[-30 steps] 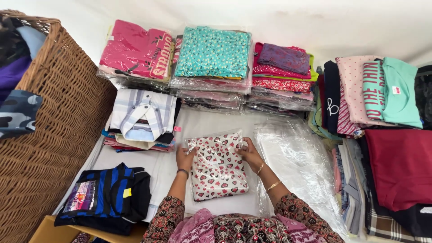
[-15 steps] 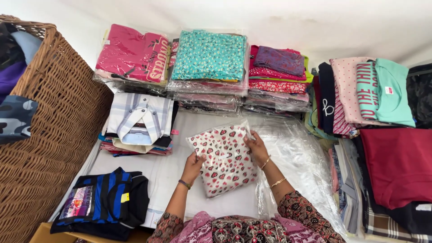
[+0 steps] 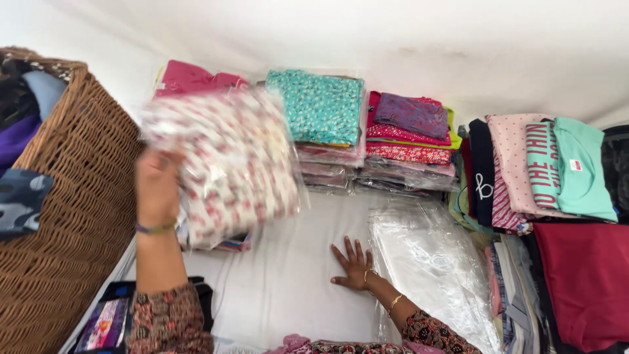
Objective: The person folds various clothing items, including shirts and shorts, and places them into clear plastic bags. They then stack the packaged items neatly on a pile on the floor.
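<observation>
Left hand (image 3: 156, 185): raised, closed on the left edge of a bagged white floral-print garment (image 3: 226, 164), blurred, held up in front of the pink packet stack (image 3: 190, 78). Right hand (image 3: 354, 263): open, fingers spread, flat on the white sheet (image 3: 288, 288), just beside loose clear plastic bags (image 3: 432, 262). Further out: teal packet stack (image 3: 318, 108), wicker basket (image 3: 72, 216) at left, folded shirts (image 3: 557, 170) at right.

One head-worn camera, looking steeply down from above the person's own arms

It faces forward over the white cloth-covered surface (image 3: 288, 288) towards the pale wall beyond it; close range, forearms entering from the bottom edge; the brown woven wicker basket (image 3: 72, 216) stands left of that surface, folded clothes stacks behind and right; no second view.
</observation>
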